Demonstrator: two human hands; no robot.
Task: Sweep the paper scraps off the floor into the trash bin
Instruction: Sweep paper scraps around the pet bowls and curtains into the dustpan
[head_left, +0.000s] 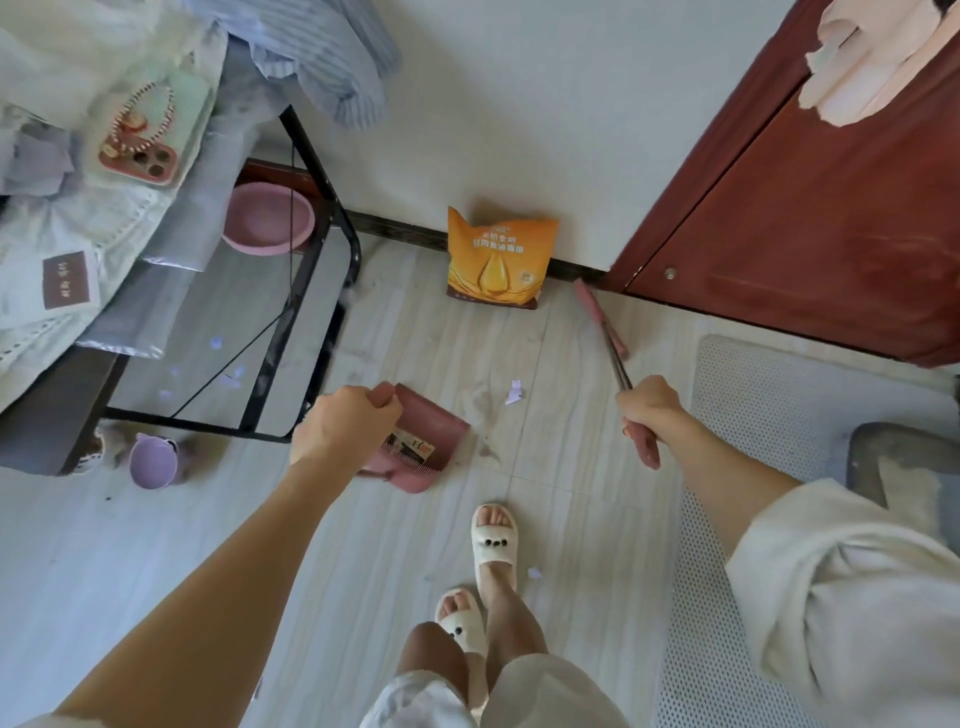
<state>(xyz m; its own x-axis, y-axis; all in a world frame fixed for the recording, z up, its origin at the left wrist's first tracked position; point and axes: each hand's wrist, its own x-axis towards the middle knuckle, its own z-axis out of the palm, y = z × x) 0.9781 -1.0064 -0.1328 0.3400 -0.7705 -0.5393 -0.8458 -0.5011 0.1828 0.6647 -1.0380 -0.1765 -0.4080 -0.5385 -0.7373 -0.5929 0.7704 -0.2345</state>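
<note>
Pale wood-look floor (571, 467) w/ a red door (810, 208) at back right. Left hand (345, 423) is curled round the pink dustpan (426, 447) handle, right hand (652, 410) fisted on the broom (605, 327) stick. One paper scrap (514, 392) lies btwn them, just beside the pan; more scraps (231, 376) under the bed frame (311, 291).

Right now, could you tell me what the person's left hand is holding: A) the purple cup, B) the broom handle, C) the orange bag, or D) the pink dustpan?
D: the left hand grips the pink dustpan by its top edge on the floor, while the right hand holds the broom.
</note>
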